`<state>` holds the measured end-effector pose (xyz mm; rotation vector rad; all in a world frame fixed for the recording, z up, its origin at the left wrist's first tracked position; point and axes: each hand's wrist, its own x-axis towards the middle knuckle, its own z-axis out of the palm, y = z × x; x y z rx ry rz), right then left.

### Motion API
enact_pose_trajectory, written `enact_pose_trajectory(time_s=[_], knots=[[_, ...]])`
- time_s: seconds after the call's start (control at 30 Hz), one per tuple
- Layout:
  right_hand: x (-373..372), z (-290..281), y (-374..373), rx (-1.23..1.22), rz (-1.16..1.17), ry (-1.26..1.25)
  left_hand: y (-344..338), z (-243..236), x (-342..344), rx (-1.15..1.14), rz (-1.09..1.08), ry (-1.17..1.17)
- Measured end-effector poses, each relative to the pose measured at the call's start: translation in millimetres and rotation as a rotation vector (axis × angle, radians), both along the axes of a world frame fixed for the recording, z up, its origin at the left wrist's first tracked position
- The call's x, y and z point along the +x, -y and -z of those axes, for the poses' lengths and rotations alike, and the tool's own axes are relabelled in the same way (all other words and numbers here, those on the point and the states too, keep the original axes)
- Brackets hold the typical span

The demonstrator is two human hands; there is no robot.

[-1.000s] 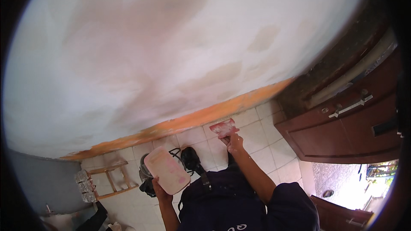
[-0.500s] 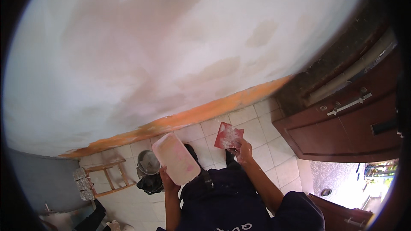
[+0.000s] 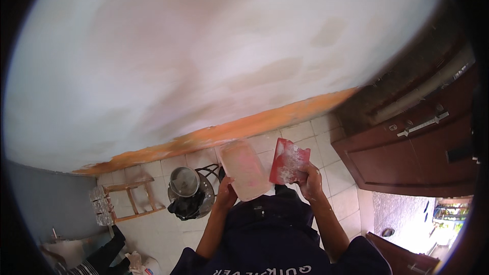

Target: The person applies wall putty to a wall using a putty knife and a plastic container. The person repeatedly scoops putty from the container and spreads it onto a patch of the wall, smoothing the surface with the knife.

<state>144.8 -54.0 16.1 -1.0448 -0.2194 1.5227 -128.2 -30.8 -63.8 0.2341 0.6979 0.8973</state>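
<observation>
My left hand grips a pale, pink-stained rectangular plastic board or tray by its left side, low in the middle of the view. Just right of it, my right hand holds a red flat scraper smeared with white paste, its blade upright and close beside the board's edge, apparently not touching it. Beyond both rises a white patchy wall with an orange band along its base. Under the held things lies a white tiled floor, and my dark shoes are partly hidden.
A grey bucket and black bag rest on a round stool left of me. A wooden frame lies farther left by a grey wall. A brown door and bright doorway fill the right. Dark striped cloth shows lower left.
My left hand has carried the board rightward and up. My right hand has shifted right, turning the red scraper broad side up, so the two now sit nearer each other.
</observation>
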Motion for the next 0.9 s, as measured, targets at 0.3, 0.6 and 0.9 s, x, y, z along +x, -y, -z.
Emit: enact_pose_trajectory(time_s=[0.3, 0.6, 0.9], knots=[[-36.7, -21.8, 5.4, 0.024, -0.115, 0.382, 5.8, -18.6, -7.2, -0.070, 0.006, -0.087], [-89.8, -41.7, 9.0, 0.041, -0.139, 0.493, 12.5, -13.4, -46.0, -0.064, 0.054, 0.029], [-130.9, -44.0, 14.4, 0.020, -0.070, 0.261, 14.8, -38.0, -86.1, -0.045, 0.130, -0.019]])
